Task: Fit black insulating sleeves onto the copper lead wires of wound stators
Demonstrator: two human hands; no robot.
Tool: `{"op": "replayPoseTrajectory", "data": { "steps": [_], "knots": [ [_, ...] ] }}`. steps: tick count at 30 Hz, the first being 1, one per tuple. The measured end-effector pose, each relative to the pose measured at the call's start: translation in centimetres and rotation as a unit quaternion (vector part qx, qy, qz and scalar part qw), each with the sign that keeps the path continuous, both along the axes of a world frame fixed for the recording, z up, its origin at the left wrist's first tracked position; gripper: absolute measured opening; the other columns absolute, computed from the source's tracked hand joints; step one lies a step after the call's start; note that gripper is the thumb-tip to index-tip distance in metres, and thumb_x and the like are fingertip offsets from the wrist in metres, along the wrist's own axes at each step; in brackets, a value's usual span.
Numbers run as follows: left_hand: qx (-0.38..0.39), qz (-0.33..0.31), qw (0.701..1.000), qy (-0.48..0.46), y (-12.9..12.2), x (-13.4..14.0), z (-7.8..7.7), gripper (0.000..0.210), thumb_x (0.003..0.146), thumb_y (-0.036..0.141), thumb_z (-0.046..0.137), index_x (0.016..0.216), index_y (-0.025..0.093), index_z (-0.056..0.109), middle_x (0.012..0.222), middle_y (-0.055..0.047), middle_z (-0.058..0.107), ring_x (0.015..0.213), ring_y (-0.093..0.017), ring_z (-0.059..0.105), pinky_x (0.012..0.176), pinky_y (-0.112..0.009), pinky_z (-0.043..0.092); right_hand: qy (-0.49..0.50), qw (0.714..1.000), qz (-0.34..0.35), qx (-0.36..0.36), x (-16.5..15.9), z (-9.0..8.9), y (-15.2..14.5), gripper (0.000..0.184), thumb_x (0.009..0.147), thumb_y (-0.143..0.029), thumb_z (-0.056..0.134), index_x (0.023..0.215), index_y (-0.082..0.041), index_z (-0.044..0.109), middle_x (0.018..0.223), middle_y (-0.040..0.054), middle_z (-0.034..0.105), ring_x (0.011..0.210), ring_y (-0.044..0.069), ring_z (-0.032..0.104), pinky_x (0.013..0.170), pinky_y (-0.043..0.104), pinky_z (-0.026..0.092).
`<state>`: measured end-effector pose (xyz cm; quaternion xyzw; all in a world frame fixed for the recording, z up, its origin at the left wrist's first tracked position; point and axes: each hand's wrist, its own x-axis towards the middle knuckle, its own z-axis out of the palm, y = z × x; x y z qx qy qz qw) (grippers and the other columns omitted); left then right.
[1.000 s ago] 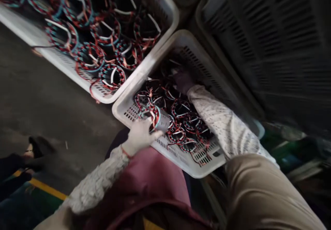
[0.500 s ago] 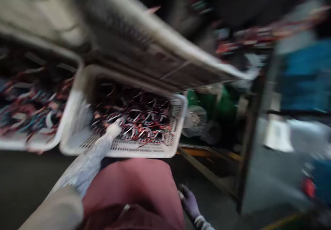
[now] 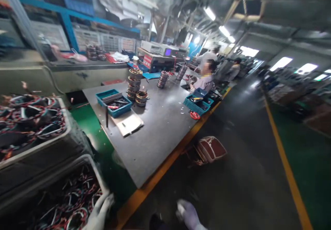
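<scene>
My left hand (image 3: 100,207), in a pale glove, is at the near right corner of a plastic crate (image 3: 89,159), its fingers closed over the rim. Inside that crate lie motor stators (image 3: 77,216) with red, black and white wires. My right hand (image 3: 188,214), in a purple and white glove, hangs low over the dark floor, apart from any object. Its fingers look curled together, a little blurred, with nothing visible in them.
A second crate (image 3: 68,119) of wired stators stands at left. Ahead is a metal-topped table (image 3: 155,130) with blue bins (image 3: 121,111), stacked stators (image 3: 134,83) and a notebook (image 3: 129,123). A red-brown stool (image 3: 212,149) is beside it. People (image 3: 205,81) sit farther back, along an aisle (image 3: 240,119).
My view has swung up and right from the crates to the table and aisle. My left hand has gone from the stators inside a crate to a crate's rim. My right hand still hangs low.
</scene>
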<state>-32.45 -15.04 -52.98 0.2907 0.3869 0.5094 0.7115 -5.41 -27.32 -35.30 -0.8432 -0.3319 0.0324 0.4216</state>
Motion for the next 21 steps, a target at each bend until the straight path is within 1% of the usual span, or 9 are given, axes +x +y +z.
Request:
{"op": "replayPoseTrajectory", "data": {
  "steps": [2,4,7,9,11,14,16,19,21],
  "knots": [
    [0.026,0.025,0.999,0.021,-2.1,4.7,7.7,0.04,0.053,0.042,0.084,0.088,0.028,0.072,0.104,-0.009,0.078,0.128,-0.04,0.061,0.11,-0.053,0.049,0.038,0.998,0.036,0.025,4.0,2.7,-1.9,0.023,0.057,-0.05,0.071,0.068,-0.03,0.074,0.074,0.0068,0.075,0.075,0.034,0.076,0.069,0.049,0.063],
    [0.033,-0.004,0.999,0.015,-3.5,8.9,14.2,0.045,0.048,0.039,0.088,0.088,0.024,0.072,0.102,-0.011,0.077,0.124,-0.042,0.062,0.109,-0.053,0.05,0.09,0.989,0.091,0.08,6.3,5.7,-2.7,0.032,0.058,-0.054,0.07,0.071,-0.026,0.073,0.078,0.0089,0.075,0.082,0.033,0.076,0.079,0.051,0.063],
    [0.058,-0.111,0.991,-0.042,-4.8,14.3,21.0,0.055,0.054,0.042,0.089,0.102,0.021,0.074,0.112,-0.013,0.075,0.121,-0.038,0.064,0.106,-0.048,0.051,0.156,0.955,0.222,0.115,6.3,10.2,-1.9,0.044,0.062,-0.057,0.073,0.09,-0.023,0.074,0.092,0.0095,0.077,0.085,0.029,0.074,0.08,0.047,0.063],
    [0.064,-0.177,0.976,-0.112,-5.4,17.8,24.0,0.063,0.063,0.045,0.086,0.118,0.02,0.071,0.121,-0.015,0.072,0.121,-0.035,0.064,0.107,-0.045,0.05,0.146,0.928,0.333,0.083,5.6,12.7,-0.9,0.045,0.069,-0.054,0.075,0.103,-0.024,0.072,0.1,0.0069,0.077,0.089,0.025,0.073,0.083,0.041,0.061],
    [0.052,-0.238,0.952,-0.183,-5.6,21.2,26.4,0.071,0.068,0.048,0.083,0.131,0.02,0.065,0.125,-0.016,0.07,0.122,-0.033,0.063,0.108,-0.045,0.049,0.087,0.912,0.398,0.05,5.5,14.8,0.3,0.038,0.074,-0.051,0.075,0.101,-0.024,0.072,0.097,0.0043,0.076,0.089,0.022,0.071,0.086,0.037,0.058],
    [0.038,-0.322,0.912,-0.251,-5.0,25.9,29.2,0.082,0.07,0.055,0.082,0.142,0.025,0.058,0.128,-0.014,0.069,0.119,-0.032,0.065,0.107,-0.046,0.049,-0.028,0.916,0.4,0.016,7.6,17.2,2.2,0.03,0.078,-0.052,0.072,0.079,-0.022,0.071,0.078,0.0023,0.072,0.077,0.02,0.066,0.079,0.032,0.055],
    [0.033,-0.351,0.892,-0.283,-3.7,28.6,30.8,0.087,0.069,0.061,0.081,0.145,0.029,0.055,0.13,-0.013,0.068,0.115,-0.032,0.066,0.103,-0.046,0.051,-0.082,0.916,0.393,-0.014,10.3,18.9,3.3,0.029,0.082,-0.048,0.068,0.071,-0.022,0.069,0.072,0.0018,0.071,0.073,0.019,0.065,0.076,0.03,0.054],
    [0.024,-0.368,0.87,-0.327,-0.5,31.9,33.3,0.088,0.066,0.065,0.081,0.142,0.03,0.056,0.138,-0.014,0.063,0.12,-0.034,0.063,0.1,-0.047,0.051,-0.154,0.893,0.408,-0.111,15.1,21.9,4.9,0.02,0.088,-0.033,0.062,0.075,-0.023,0.073,0.08,0.0028,0.075,0.081,0.018,0.07,0.08,0.028,0.054],
    [0.003,-0.344,0.881,-0.324,2.2,33.4,35.1,0.077,0.067,0.055,0.084,0.134,0.026,0.06,0.138,-0.015,0.062,0.122,-0.031,0.062,0.098,-0.043,0.051,-0.208,0.865,0.411,-0.199,18.6,24.3,6.0,0.016,0.085,-0.021,0.061,0.087,-0.023,0.077,0.099,0.0054,0.078,0.093,0.02,0.072,0.088,0.03,0.054]
  ]
}}
